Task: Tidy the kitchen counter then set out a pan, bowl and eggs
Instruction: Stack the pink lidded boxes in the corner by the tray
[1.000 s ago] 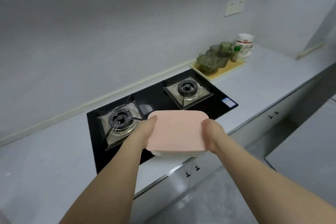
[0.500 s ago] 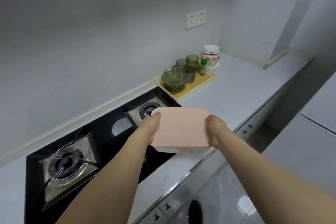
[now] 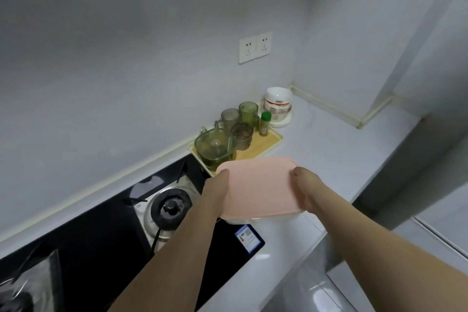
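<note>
head view | pink-lidded container (image 3: pixel 260 191) was held above the counter (image 3: pixel 329 159) edge, beside the black hob (image 3: pixel 106 230) | left hand (image 3: pixel 215 192) and right hand (image 3: pixel 307 189) gripped its short ends, thumbs pressed on the lid | wooden tray (image 3: pixel 263 143) of green glasses at 12 o'clock, stacked bowls (image 3: pixel 278 102) behind it

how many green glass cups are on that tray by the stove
3, all on the yellow tray behind the lidded glass jug: back left, back right, and front. Others may hide behind them.
</note>
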A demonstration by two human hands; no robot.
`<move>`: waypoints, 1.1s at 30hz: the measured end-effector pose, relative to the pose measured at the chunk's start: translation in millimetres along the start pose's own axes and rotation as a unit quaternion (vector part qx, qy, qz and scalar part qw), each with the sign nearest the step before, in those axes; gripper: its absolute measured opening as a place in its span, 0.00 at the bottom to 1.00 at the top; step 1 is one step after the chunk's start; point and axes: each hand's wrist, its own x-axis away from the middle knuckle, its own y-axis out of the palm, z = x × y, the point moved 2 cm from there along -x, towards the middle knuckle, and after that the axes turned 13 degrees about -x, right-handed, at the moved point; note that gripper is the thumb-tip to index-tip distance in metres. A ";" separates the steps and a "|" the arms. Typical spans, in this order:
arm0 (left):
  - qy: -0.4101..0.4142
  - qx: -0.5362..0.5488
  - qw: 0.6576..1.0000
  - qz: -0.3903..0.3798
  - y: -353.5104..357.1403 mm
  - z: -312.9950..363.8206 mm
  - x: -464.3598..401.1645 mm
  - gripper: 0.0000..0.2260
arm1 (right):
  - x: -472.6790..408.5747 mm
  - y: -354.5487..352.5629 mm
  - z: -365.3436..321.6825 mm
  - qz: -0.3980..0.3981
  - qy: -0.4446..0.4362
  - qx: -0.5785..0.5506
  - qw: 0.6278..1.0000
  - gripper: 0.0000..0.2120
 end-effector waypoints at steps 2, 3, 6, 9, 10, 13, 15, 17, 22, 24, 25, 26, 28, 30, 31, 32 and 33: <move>-0.022 0.023 0.999 0.016 11.7 5.1 -15.1 0.26 | -22.0 -1.4 -10.1 -0.004 -0.001 0.018 1.000 0.15; -0.038 0.043 0.998 0.022 20.4 7.3 -21.9 0.27 | -35.4 -3.1 -15.3 -0.010 0.000 0.029 1.000 0.14; -0.092 0.087 0.991 0.049 41.6 6.6 -40.5 0.29 | -69.1 -5.1 -26.6 -0.025 -0.003 0.072 0.997 0.17; -0.143 0.117 0.979 0.081 64.5 3.1 -64.7 0.28 | -106.6 -8.3 -36.3 -0.038 0.007 0.118 0.992 0.23; -0.140 0.129 0.978 0.086 72.9 7.8 -64.9 0.26 | -120.7 -9.7 -40.5 -0.048 0.010 0.128 0.991 0.24; -0.101 0.161 0.974 0.119 87.7 14.3 -61.6 0.27 | -149.3 -9.9 -46.5 -0.082 0.008 0.148 0.986 0.25; -0.105 0.169 0.971 0.132 102.4 18.3 -70.4 0.37 | -171.8 -10.7 -53.0 -0.106 0.008 0.163 0.981 0.25; -0.117 0.177 0.966 0.146 114.3 16.6 -84.9 0.44 | -190.4 -9.6 -59.1 -0.119 0.010 0.183 0.976 0.25; -0.147 0.183 0.956 0.177 133.7 13.2 -97.0 0.32 | -224.7 -2.6 -65.3 -0.143 0.038 0.213 0.966 0.22; -0.152 0.181 0.953 0.189 137.2 9.4 -100.9 0.31 | -235.8 -0.1 -61.1 -0.145 0.047 0.212 0.965 0.22; -0.155 0.178 0.952 0.196 138.2 7.7 -102.1 0.31 | -240.1 1.2 -59.4 -0.148 0.049 0.214 0.964 0.22; -0.159 0.176 0.950 0.202 138.8 5.8 -103.8 0.30 | -243.2 3.3 -58.8 -0.149 0.053 0.222 0.962 0.22; -0.170 0.175 0.945 0.217 138.4 1.9 -106.9 0.32 | -246.2 8.2 -57.6 -0.159 0.052 0.233 0.958 0.21; -0.174 0.179 0.940 0.233 135.3 -1.5 -110.0 0.32 | -253.2 13.6 -55.0 -0.159 0.044 0.248 0.955 0.23; -0.173 0.179 0.939 0.235 133.6 -2.1 -110.9 0.32 | -255.9 14.8 -52.4 -0.165 0.033 0.252 0.953 0.24; -0.171 0.176 0.940 0.238 132.5 -3.0 -111.6 0.31 | -250.3 15.0 -53.6 -0.168 0.023 0.250 0.953 0.24; -0.170 0.175 0.939 0.241 130.4 -4.6 -114.2 0.31 | -251.9 19.7 -51.9 -0.177 0.015 0.250 0.952 0.23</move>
